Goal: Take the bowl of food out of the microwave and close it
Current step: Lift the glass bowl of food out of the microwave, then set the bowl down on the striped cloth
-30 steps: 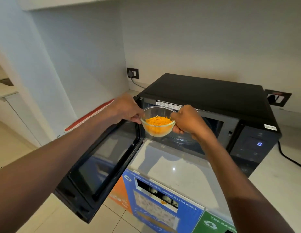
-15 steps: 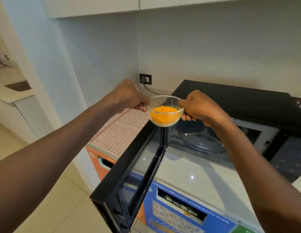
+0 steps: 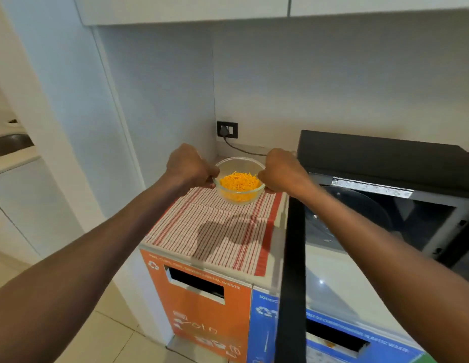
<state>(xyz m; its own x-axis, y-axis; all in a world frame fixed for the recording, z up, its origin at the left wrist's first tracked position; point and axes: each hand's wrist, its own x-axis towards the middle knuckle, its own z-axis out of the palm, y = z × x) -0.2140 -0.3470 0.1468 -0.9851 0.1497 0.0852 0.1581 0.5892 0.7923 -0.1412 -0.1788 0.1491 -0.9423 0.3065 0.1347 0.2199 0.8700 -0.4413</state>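
Note:
A clear glass bowl (image 3: 240, 187) filled with shredded orange food is outside the microwave, low over the far end of a red-striped cloth (image 3: 215, 231); whether it touches the cloth I cannot tell. My left hand (image 3: 189, 166) grips its left rim and my right hand (image 3: 282, 170) grips its right rim. The black microwave (image 3: 380, 158) stands to the right with its cavity and glass turntable (image 3: 359, 208) exposed. Its door (image 3: 292, 279) hangs wide open, seen edge-on as a black bar under my right forearm.
The cloth covers a counter top above an orange waste bin front (image 3: 202, 305) and a blue one (image 3: 333, 336). A wall socket (image 3: 227, 129) with a plugged cable sits in the corner behind the bowl. White walls close in left and behind; cabinets hang overhead.
Both hands carried the bowl out of the microwave, leftward past the open door and down over the striped cloth. My view turned left with it.

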